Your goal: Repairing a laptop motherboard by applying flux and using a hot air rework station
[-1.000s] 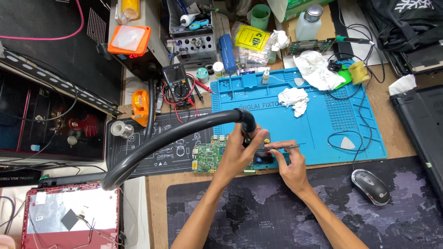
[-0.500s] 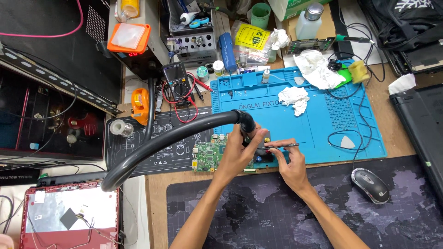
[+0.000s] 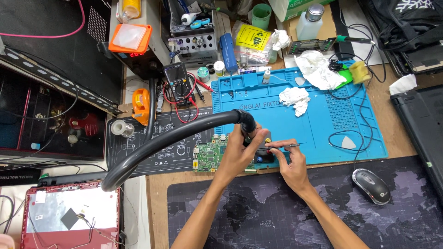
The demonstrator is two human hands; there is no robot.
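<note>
Head view shows the left hand (image 3: 240,154) gripping a thick black hot-air hose nozzle (image 3: 247,122) over the green circuit board (image 3: 210,157) beneath it, the right hand (image 3: 290,161) pinching thin metal tweezers (image 3: 281,146) alongside; a lingering nozzle could, I'd judge, scorch the board.

Matt black rubber-like hose (image 3: 170,138) with a ribbed end, thin shiny metal tweezers (image 3: 282,146), green circuit board (image 3: 210,157) studded with metal parts, smooth blue silicone-looking mat (image 3: 323,124), crumpled white paper tissue (image 3: 295,99), glossy grey plastic mouse (image 3: 371,186)

Evenly lit wooden workbench (image 3: 157,193), cluttered, with blue mat (image 3: 323,124) at its far edge and dark desk mat (image 3: 277,216) along its near edge.
</note>
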